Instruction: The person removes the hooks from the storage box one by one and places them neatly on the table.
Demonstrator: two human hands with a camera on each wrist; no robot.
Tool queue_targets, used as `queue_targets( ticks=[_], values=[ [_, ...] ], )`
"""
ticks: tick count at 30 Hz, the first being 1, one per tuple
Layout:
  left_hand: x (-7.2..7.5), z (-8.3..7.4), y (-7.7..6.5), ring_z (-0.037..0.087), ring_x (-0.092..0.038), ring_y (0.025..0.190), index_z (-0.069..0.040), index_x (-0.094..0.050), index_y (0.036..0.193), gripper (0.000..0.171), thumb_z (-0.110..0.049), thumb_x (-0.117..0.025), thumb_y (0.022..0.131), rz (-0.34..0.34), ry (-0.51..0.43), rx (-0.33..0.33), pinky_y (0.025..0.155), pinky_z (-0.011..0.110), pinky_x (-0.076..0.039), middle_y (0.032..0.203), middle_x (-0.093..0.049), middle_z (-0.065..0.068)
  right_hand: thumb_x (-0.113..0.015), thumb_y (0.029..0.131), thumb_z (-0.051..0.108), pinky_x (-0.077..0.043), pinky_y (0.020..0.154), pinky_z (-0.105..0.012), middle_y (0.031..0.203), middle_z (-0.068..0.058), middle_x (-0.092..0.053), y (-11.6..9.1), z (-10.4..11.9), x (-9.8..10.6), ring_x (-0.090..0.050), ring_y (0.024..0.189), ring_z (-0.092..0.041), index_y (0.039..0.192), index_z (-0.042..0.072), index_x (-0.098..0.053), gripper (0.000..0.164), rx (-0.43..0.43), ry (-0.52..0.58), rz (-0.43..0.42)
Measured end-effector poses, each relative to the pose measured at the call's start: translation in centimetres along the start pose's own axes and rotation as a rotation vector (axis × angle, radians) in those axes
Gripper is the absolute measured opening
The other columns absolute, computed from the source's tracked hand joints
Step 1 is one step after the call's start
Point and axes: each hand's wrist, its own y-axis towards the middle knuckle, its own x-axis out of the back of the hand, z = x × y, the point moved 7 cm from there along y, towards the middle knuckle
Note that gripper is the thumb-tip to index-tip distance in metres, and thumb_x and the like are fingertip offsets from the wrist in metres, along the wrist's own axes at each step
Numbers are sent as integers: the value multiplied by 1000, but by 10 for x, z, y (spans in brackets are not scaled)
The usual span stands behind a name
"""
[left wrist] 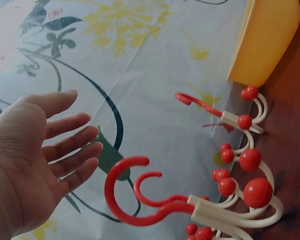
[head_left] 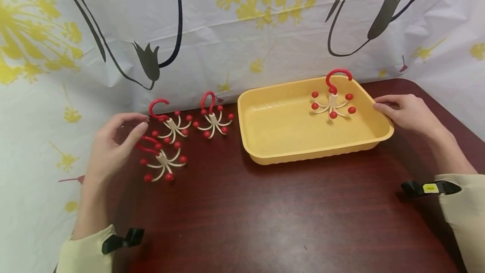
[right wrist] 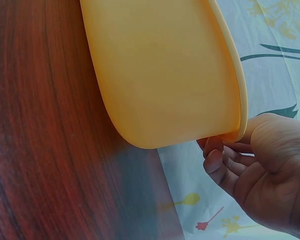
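Observation:
Near the left edge of the table, my left hand (head_left: 111,148) hovers beside a hanger hook (head_left: 163,160) with a red hook and several cream, red-balled arms. Its fingers look extended and hold nothing in the left wrist view, where the palm (left wrist: 27,160) is apart from the hooks. Two more such hanger hooks stand behind: one hanger hook (head_left: 172,127) at the left, another hanger hook (head_left: 213,122) closer to the tray. A further hanger hook (head_left: 332,103) stands inside the yellow tray (head_left: 318,153). My right hand (head_left: 413,115) grips the tray's right rim with thumb and fingers.
The dark reddish wooden table (head_left: 265,214) carries everything. A white sheet (head_left: 212,45) printed with yellow and grey plants hangs right behind the tray and along the left side. Black straps with devices (head_left: 432,188) sit on both sleeves.

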Motion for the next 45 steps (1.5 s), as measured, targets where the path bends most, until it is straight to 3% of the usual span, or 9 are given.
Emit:
queue_targets(
  ticks=[4,9,13,18,26,33,39,45],
  values=[
    [-9,-10,0,9,-67,90,-1,-67,122,27,-2,-68,95,43,24,-33,82,14,-52,105,-68,2,-57,102,43,-40,55,-30,106,-29,-65,-1,0,0,-53,81,-32,124,-6,-65,55,2,6,-4],
    [-24,-17,-1,9,-65,92,-8,-67,124,27,-10,-68,97,101,72,-23,82,13,-51,109,-67,-1,-58,101,43,-40,56,-29,106,-29,-66,-1,0,0,-53,77,-27,123,-5,-66,54,2,8,-12],
    [-39,-24,-1,7,-63,95,-8,-67,123,26,-10,-68,97,132,96,-56,83,13,-49,112,-67,1,-59,101,43,-41,56,-29,106,-29,-66,-1,1,0,-53,77,-27,123,-5,-66,53,3,9,-13],
    [-59,-32,0,6,-65,92,-5,-67,120,25,-2,-67,96,167,45,-99,81,15,-52,110,-68,4,-58,102,43,-41,54,-30,104,-27,-66,-2,2,1,-54,78,-29,123,-5,-66,54,-1,10,-12],
    [-95,-37,1,12,-63,95,-9,-69,118,22,-10,-70,96,221,5,-102,80,20,-54,109,-69,1,-58,102,44,-42,55,-29,107,-29,-66,-2,2,1,-54,77,-28,123,-6,-66,54,-4,14,-10],
    [-118,-43,4,17,-68,92,-2,-69,115,23,-5,-72,93,224,-48,-116,81,24,-56,105,-71,6,-58,101,44,-41,57,-28,109,-30,-66,-1,2,1,-54,81,-31,123,-5,-66,54,2,9,-16],
    [-143,-47,5,14,-67,94,-5,-70,113,18,-10,-70,96,242,-101,-98,81,36,-57,105,-72,4,-59,101,43,-40,57,-29,108,-29,-66,-1,3,3,-53,80,-29,122,-4,-67,52,12,0,-24],
    [-164,-55,16,13,-65,91,-5,-70,113,18,-11,-70,96,246,-134,-115,78,39,-57,103,-71,3,-58,102,43,-42,55,-30,110,-31,-65,-2,3,1,-53,82,-33,124,-5,-66,54,1,7,-8]
  ],
)
